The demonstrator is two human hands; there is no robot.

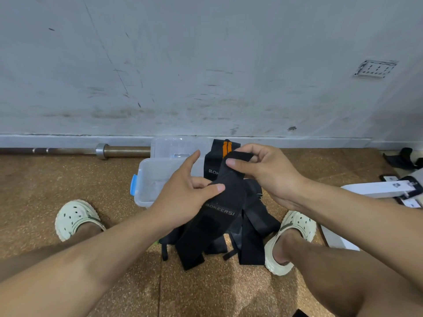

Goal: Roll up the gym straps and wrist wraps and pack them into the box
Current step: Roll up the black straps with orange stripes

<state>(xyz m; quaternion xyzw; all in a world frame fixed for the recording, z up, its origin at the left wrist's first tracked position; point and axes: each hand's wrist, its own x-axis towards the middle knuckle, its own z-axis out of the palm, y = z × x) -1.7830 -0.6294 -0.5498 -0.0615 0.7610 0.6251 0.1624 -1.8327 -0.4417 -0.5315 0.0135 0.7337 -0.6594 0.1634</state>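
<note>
A long black wrist wrap (219, 202) with grey lettering is held up between both hands. My right hand (263, 170) pinches its top end, which is folded over into a small loop. My left hand (183, 195) grips the wrap lower down, thumb on top. Its free end hangs down to a heap of black straps (251, 236) on the floor between my feet. Behind my hands stands a clear plastic box (148, 179) with a blue latch, open. A black wrap with orange stripes (225, 148) lies beside it, next to the wall.
The box's clear lid (169, 145) leans at the wall behind it. A barbell (100, 151) lies along the wall at the left. White packaging and black items (389, 188) sit at the right. My feet in pale clogs (73, 218) flank the strap heap.
</note>
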